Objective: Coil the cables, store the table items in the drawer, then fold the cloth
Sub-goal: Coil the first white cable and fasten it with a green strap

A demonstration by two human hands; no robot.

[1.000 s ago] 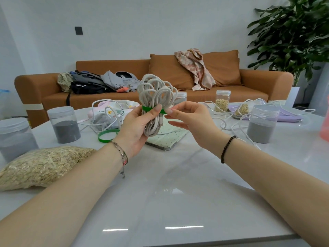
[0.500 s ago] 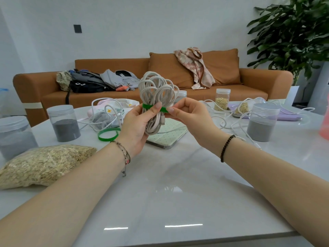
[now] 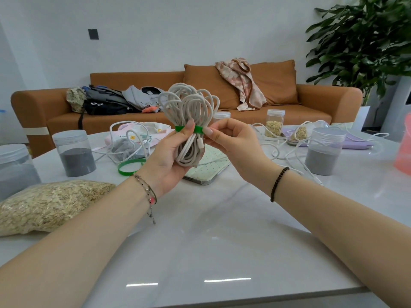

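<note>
Head-camera view: a coiled white cable bundle (image 3: 189,107) is held upright above the white table (image 3: 222,230), in front of the person and clear of the tabletop. The lower half of the bundle is gripped by the left hand (image 3: 165,161), whose fingers are curled round it from behind while the thumb is pressed onto a green strap (image 3: 199,129) wrapped round the bundle's waist. The strap's right end is pinched by the right hand (image 3: 231,141) between thumb and forefinger, the other fingers being curled in toward the palm. The two hands are brought close together at the strap, nearly touching. A white plug is seen among the strands just below the strap. On the table behind the hands, a pale dotted notebook (image 3: 211,168) is laid flat, a second green strap (image 3: 130,166) is lying as a loop to its left, and loose white cables (image 3: 289,152) are spread to the right among lidded jars (image 3: 322,152). A bag of oats (image 3: 49,203) is seen at the left, near the left forearm.
</note>
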